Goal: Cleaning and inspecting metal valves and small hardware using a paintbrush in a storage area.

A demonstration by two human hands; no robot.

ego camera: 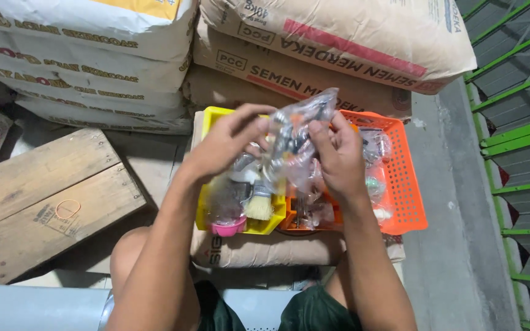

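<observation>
Stacked sacks (332, 55) fill the background, with a wooden board (50, 196) carrying a rubber band (67, 209) at left. Next comes a yellow basket (265, 224) holding a brush (259, 205), then an orange basket (406, 190). Above them, the left hand (225, 144) and right hand (338, 156) both pinch a clear plastic bag (295, 138) of small parts.

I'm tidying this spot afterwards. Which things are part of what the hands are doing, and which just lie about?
In hand:
left hand
right hand
clear bag, held by both
yellow basket
orange basket

Lying about:
sacks
wooden boards
rubber band
green railing
</observation>
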